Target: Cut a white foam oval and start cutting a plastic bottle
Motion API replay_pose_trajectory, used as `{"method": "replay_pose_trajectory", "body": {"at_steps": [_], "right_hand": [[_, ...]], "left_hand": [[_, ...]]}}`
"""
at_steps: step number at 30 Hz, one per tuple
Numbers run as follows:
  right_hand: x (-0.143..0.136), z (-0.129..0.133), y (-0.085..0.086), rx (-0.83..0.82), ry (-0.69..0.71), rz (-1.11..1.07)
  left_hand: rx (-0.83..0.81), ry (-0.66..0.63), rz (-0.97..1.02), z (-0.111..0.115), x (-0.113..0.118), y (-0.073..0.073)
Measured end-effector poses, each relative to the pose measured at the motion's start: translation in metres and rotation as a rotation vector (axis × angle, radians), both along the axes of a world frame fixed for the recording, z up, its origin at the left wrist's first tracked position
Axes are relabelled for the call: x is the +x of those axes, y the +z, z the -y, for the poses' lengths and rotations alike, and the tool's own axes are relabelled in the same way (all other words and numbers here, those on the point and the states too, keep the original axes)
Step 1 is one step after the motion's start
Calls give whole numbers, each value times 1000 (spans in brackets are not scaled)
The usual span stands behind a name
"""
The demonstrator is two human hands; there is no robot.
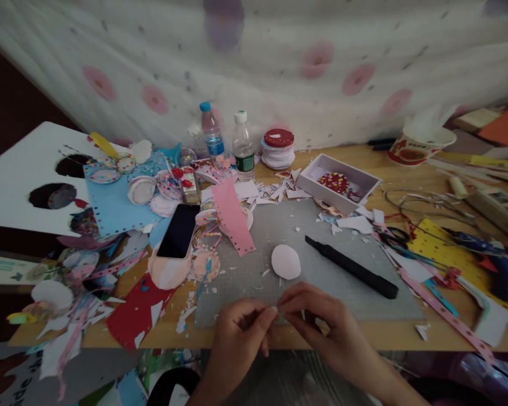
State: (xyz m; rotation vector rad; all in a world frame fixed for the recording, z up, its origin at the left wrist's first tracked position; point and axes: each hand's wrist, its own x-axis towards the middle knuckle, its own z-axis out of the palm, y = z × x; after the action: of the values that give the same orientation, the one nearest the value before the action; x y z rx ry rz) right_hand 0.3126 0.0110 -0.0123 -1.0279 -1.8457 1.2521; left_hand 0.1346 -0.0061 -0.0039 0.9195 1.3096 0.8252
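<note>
Near the front edge of the grey cutting mat (237, 276), my left hand (245, 332) and my right hand (322, 318) meet at their fingertips. Both hands are closed in a pinch, and whatever lies between the fingers is too small to make out. Just beyond them a white paper disc (285, 261) lies flat on the mat. To its right rests a black pen-like tool (351, 267), set diagonally. A pink dotted paper strip (232, 217) lies at the mat's back left.
A phone (178, 231) and red paper (138, 316) lie left. Behind stand two bottles (213, 135) (243, 148), stacked discs (278, 149) and a white box (338, 183). Scissors (395, 237), yellow dotted paper (434, 248) and a paper bowl (419, 145) are right. Scraps lie around.
</note>
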Motion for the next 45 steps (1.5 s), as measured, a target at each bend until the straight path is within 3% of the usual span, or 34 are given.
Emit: {"method": "replay_pose_trajectory", "body": {"at_steps": [4, 7, 13, 16, 19, 21, 24, 27, 29, 31, 33, 37, 40, 42, 43, 45], "right_hand": [[9, -1, 1, 308, 166, 186], [15, -10, 11, 336, 279, 218], [16, -32, 31, -115, 376, -15], [12, -37, 32, -278, 372, 15], [10, -39, 35, -331, 391, 114], [11, -37, 37, -236, 408, 194], [10, -30, 35, 168, 362, 374], [5, -20, 23, 626, 200, 481], [-1, -14, 15, 737, 50, 440], [-5, -12, 10, 621, -98, 365], [-8, -14, 11, 341, -151, 298], [-5, -24, 19, -317, 52, -43], [-2, -30, 23, -541, 111, -298], [1, -30, 26, -472, 108, -301], [3, -28, 28, -373, 102, -262], [6, -25, 33, -53, 102, -140]], "left_hand": [[-90, -42, 186, -4, -5, 1], [-73, -101, 187, -5, -9, 5], [78, -197, -11, -4, -15, 17], [210, -268, -107, -3, -17, 24], [401, -331, -248, -3, -18, 31], [547, -375, -356, -2, -18, 32], [717, -341, -481, -3, -14, 28], [642, -153, -455, -5, -6, 22], [624, -39, -444, -6, -1, 19], [778, 6, -507, -6, 1, 16], [1024, 0, -647, -6, -1, 13], [1392, -124, -939, -5, -11, 13], [1508, -196, -989, -2, -15, 16], [1435, -170, -856, 1, -13, 20], [1285, -145, -730, 2, -12, 21], [754, -118, -364, 0, -9, 23]]}}
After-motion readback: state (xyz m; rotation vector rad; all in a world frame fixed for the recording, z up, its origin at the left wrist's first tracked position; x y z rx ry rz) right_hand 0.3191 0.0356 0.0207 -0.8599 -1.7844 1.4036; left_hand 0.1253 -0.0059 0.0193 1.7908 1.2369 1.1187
